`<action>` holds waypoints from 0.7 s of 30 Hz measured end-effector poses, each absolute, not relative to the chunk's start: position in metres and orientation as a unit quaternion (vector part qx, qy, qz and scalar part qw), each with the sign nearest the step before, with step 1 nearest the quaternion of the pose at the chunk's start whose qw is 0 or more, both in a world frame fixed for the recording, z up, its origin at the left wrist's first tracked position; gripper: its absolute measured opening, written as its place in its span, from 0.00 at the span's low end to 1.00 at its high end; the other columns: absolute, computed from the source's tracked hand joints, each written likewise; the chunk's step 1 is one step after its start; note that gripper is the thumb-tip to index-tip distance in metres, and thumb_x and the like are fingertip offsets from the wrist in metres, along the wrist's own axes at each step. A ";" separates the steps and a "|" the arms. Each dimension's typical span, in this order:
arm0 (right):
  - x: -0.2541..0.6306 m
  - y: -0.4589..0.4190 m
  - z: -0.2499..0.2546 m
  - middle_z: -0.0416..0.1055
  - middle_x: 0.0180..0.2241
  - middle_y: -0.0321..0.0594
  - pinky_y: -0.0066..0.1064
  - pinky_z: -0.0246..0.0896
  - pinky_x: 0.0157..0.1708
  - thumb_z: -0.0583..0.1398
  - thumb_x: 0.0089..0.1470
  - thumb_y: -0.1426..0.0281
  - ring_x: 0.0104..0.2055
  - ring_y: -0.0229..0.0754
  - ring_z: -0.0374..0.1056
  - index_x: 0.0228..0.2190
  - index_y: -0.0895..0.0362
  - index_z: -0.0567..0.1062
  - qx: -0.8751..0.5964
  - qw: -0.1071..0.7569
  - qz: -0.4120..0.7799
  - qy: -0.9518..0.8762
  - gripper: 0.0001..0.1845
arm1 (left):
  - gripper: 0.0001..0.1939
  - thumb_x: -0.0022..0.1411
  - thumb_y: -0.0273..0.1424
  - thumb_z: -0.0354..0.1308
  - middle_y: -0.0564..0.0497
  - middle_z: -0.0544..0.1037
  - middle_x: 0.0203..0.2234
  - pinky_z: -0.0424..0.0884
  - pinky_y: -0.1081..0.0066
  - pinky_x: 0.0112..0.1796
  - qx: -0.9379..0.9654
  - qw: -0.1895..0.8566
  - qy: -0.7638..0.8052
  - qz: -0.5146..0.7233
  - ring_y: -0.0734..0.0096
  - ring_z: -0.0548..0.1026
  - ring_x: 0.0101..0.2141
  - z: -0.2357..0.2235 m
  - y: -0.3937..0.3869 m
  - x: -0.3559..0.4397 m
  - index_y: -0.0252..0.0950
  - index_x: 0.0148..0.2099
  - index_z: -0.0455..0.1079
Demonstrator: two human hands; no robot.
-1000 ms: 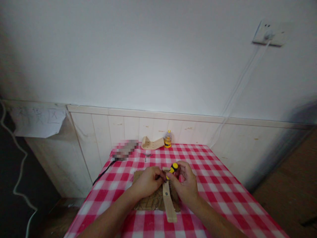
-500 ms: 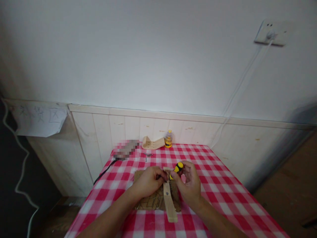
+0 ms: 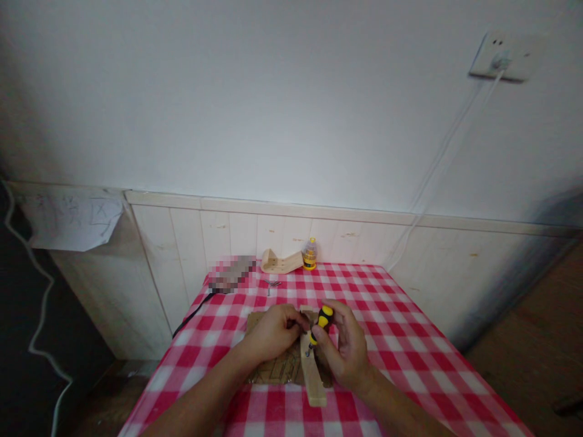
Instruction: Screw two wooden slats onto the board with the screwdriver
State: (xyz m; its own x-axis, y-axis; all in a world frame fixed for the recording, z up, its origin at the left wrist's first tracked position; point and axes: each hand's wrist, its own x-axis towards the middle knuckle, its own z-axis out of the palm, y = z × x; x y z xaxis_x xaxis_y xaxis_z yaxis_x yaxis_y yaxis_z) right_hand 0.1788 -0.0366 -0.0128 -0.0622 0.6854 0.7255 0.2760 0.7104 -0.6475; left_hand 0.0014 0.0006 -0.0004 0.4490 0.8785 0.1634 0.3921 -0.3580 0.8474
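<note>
My right hand [image 3: 345, 351] grips a short yellow and black screwdriver [image 3: 320, 321], its tip down on a screw in a pale wooden strip [image 3: 311, 376]. The strip lies on a brown cardboard sheet [image 3: 273, 368] on the red and white checked table [image 3: 401, 340]. My left hand [image 3: 272, 332] is curled at the far end of the strip, fingers pressed on the wood beside the screwdriver.
At the table's far edge, against the panelled wall, lie a curved wooden piece [image 3: 281, 262], a small yellow container [image 3: 310, 254], some loose screws [image 3: 272, 283] and a blurred object with a black cable [image 3: 191, 315]. A wall socket [image 3: 503, 56] with white cords is up at the right.
My right hand lifted the screwdriver up and to the right, then brought it back down with the tip on the strip. My left hand stayed put.
</note>
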 end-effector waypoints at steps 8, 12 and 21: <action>0.182 -0.040 -0.007 0.78 0.41 0.46 0.41 0.75 0.41 0.57 0.63 0.68 0.42 0.49 0.77 0.58 0.52 0.67 -0.304 0.572 0.227 -0.727 0.21 | 0.11 0.59 0.26 0.55 0.51 0.83 0.34 0.71 0.74 0.38 0.764 0.378 0.415 0.318 0.69 0.79 0.36 -0.004 0.002 0.002 0.36 0.36 0.80; 0.183 -0.041 -0.005 0.79 0.43 0.47 0.42 0.74 0.43 0.57 0.63 0.68 0.43 0.50 0.77 0.57 0.51 0.68 -0.282 0.572 0.234 -0.734 0.21 | 0.11 0.60 0.26 0.54 0.51 0.83 0.34 0.71 0.74 0.37 0.762 0.379 0.413 0.324 0.70 0.79 0.35 -0.005 0.001 0.002 0.36 0.36 0.80; 0.184 -0.038 -0.009 0.78 0.43 0.47 0.42 0.75 0.42 0.60 0.59 0.72 0.43 0.51 0.77 0.53 0.52 0.70 -0.327 0.575 0.171 -0.731 0.20 | 0.12 0.58 0.25 0.56 0.52 0.84 0.36 0.71 0.72 0.39 0.756 0.349 0.472 0.291 0.65 0.80 0.38 0.016 -0.008 0.001 0.39 0.37 0.81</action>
State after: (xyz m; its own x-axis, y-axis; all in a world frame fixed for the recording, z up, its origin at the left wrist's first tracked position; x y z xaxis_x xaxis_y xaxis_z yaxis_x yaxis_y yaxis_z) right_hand 0.1840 -0.0383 -0.0088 -0.1257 0.6743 0.7277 0.2817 0.7276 -0.6255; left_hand 0.0006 -0.0082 0.0158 0.3853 0.9162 0.1097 0.5106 -0.3107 0.8017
